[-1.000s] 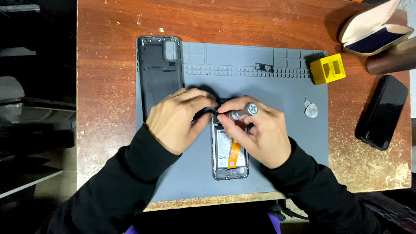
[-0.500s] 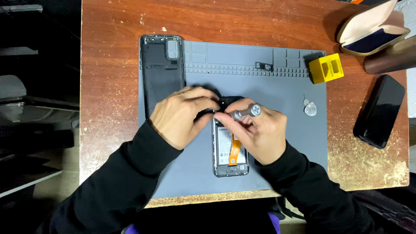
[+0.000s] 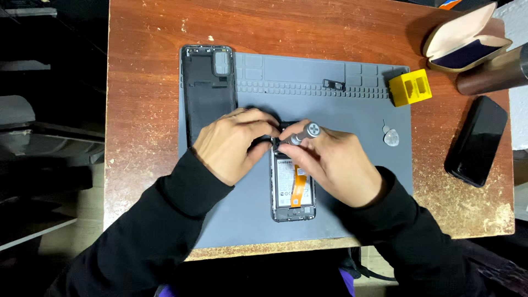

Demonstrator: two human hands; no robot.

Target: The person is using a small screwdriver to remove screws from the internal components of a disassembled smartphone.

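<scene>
Beside the hands (image 3: 286, 151), back cover (image 3: 209, 93), yellow block (image 3: 410, 87)

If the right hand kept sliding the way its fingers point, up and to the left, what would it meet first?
Probably the left hand, whose fingertips almost meet the right hand over the opened phone; beyond lies the black back cover.

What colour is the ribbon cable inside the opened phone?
Orange, on the ribbon cable in the head view.

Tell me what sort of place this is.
Probably a small phone-repair bench at a wooden table. A grey repair mat bears an opened phone, its removed back cover lies alongside, and the right hand holds a small screwdriver at the phone.
</scene>
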